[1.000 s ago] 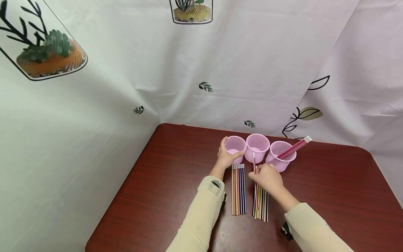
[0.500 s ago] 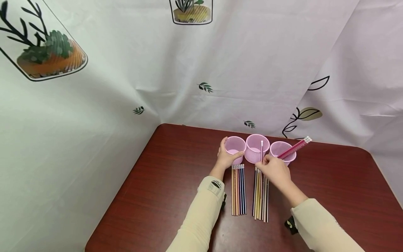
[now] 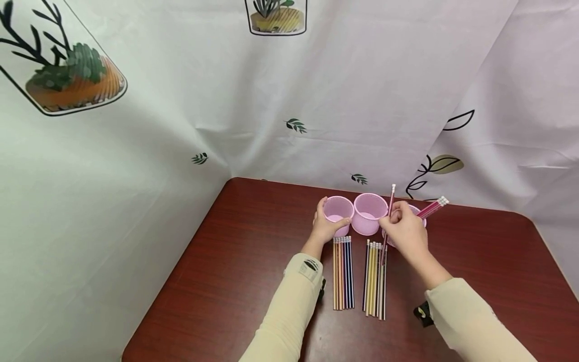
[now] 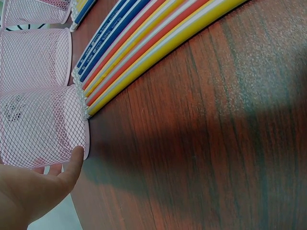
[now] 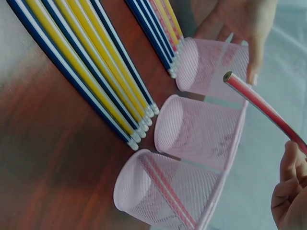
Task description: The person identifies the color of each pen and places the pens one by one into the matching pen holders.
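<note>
Table point(image 3: 217, 271) wide either side, pink cups point(image 3: 366, 226) near far edge point(image 3: 280, 184), left fingers point(image 3: 319, 213) gripping one, right fingers point(image 3: 402, 207) pinching red pencil point(image 5: 266, 109)

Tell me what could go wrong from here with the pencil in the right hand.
The held pencil might catch on the red pencils leaning in the rightmost cup. If the right hand bumps that cup, it could tip, since the left hand holds the leftmost cup instead.
</note>
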Motion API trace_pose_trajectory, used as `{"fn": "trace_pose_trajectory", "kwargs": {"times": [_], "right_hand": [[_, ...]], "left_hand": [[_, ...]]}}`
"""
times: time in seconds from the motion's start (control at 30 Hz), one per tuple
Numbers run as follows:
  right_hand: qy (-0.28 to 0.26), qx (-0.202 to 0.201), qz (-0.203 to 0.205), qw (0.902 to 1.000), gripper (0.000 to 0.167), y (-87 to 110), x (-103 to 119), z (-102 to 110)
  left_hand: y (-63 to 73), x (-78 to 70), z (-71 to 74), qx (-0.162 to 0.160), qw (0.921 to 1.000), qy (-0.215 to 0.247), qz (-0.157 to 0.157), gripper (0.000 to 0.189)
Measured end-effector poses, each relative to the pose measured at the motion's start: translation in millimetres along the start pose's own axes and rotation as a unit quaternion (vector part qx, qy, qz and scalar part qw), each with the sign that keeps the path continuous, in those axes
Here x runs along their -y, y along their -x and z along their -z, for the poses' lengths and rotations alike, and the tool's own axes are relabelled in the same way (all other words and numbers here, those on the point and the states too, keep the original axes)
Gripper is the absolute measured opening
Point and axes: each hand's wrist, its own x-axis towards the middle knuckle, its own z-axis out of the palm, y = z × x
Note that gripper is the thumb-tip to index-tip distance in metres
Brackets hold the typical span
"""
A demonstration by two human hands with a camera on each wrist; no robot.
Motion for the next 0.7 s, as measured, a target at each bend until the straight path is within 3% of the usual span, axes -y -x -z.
{"fn": "trace_pose_trajectory", "kwargs": {"times": [0.13,0.47,0.7], "right_hand": [[-0.009,-0.017,-0.003,0.9998,0.030,-6.9,2,9],[-0.018,-0.041,-0.046,0.9979,0.023,-26.9,-1,40],[-0.073,-0.096,-0.071,0.9902,0.014,-37.6,-9,55]], "left_hand": [[0.1,0.0,0.0,0.001,1.0000,-0.002,-0.001,0.094],[0.8,-0.9,0.6,0.002,1.0000,-0.005,-0.001,0.094],[-0.6,1.2,-0.9,-0.001,1.0000,-0.004,-0.001,0.094]]}}
